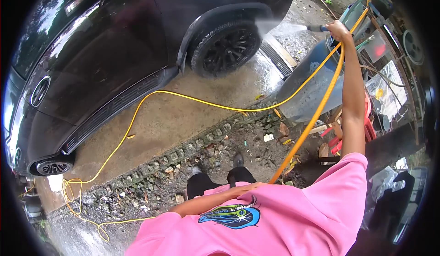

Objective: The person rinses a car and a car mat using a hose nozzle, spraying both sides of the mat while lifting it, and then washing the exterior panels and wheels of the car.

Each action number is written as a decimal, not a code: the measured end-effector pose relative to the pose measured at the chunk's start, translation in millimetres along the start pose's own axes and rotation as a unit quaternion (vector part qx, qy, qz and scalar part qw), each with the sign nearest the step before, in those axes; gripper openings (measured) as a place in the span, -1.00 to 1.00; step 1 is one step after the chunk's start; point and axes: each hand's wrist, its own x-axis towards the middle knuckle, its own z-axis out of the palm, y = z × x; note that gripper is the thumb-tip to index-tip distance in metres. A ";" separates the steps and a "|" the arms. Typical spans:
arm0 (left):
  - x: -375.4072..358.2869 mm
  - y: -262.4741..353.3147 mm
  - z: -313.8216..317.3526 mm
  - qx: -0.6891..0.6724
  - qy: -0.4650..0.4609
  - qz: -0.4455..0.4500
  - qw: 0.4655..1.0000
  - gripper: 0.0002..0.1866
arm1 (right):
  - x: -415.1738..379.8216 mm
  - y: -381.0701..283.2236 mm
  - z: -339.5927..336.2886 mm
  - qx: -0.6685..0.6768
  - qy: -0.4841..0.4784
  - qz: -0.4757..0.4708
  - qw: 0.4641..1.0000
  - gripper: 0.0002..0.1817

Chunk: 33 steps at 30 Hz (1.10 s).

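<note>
My right hand (338, 30) is stretched far forward, closed round a hose nozzle (317, 28). A white water spray (286, 28) shoots left from it onto the rear of a black wheel (230, 49). The thick yellow hose (311, 127) hangs from near this hand down to my waist. My left hand (245, 189) rests against the front of my pink shirt, close to the hose; its fingers are mostly hidden. The dark car (114, 49) stands ahead on the left, its body wet and shiny.
A large blue drum (305, 91) stands below my right arm. Red plastic chairs (366, 118) and clutter lie to the right. A thinner stretch of yellow hose crosses the wet concrete (183, 114), looping at lower left. A low stone edging (183, 150) borders the littered gravel.
</note>
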 end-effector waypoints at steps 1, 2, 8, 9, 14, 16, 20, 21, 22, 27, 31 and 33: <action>-9.2 57.3 18.1 0.034 0.001 0.022 0.999 -0.65 | -11.6 -5.1 -4.9 0.296 -0.007 0.089 0.951 -0.63; -19.2 116.9 36.9 0.067 0.003 0.044 0.997 -0.67 | -8.2 -3.5 -5.3 0.301 -0.009 0.087 0.950 -0.63; 38.4 115.8 28.4 -0.019 -0.026 0.018 0.999 -0.52 | 12.9 34.5 4.2 0.239 0.039 0.069 0.968 -0.76; 45.9 115.8 28.4 -0.019 -0.024 0.018 0.999 -0.52 | 9.9 39.9 4.5 0.322 0.048 0.039 0.945 -0.77; 88.3 56.1 -0.6 0.097 -0.003 0.012 0.995 -0.53 | 39.9 69.2 17.4 0.239 -0.001 0.037 0.970 -0.75; 91.9 58.0 1.8 0.095 0.017 0.038 0.995 -0.52 | 42.1 63.7 12.0 0.268 -0.031 0.019 0.963 -0.70; 77.3 130.8 27.6 0.208 -0.009 0.124 0.970 -0.50 | -5.2 -3.3 -6.5 0.349 -0.069 -0.153 0.922 -0.68; 84.4 116.7 21.8 0.247 -0.029 0.128 0.960 -0.49 | -25.0 -25.5 -15.8 0.316 -0.059 -0.148 0.935 -0.67; 86.6 116.4 21.9 0.249 -0.027 0.131 0.959 -0.49 | -31.6 -34.7 -22.5 0.314 -0.057 -0.151 0.935 -0.67; 88.5 113.3 20.7 0.323 -0.043 0.059 0.943 -0.49 | -44.9 -74.7 -34.6 0.253 0.001 -0.209 0.945 -0.70; 77.3 111.6 27.6 0.325 -0.027 0.061 0.944 -0.53 | -47.5 -120.9 -34.3 0.216 0.010 -0.240 0.946 -0.71; 65.5 106.5 24.3 0.309 -0.031 0.071 0.948 -0.57 | -35.9 -145.5 -24.2 0.239 0.076 -0.227 0.941 -0.70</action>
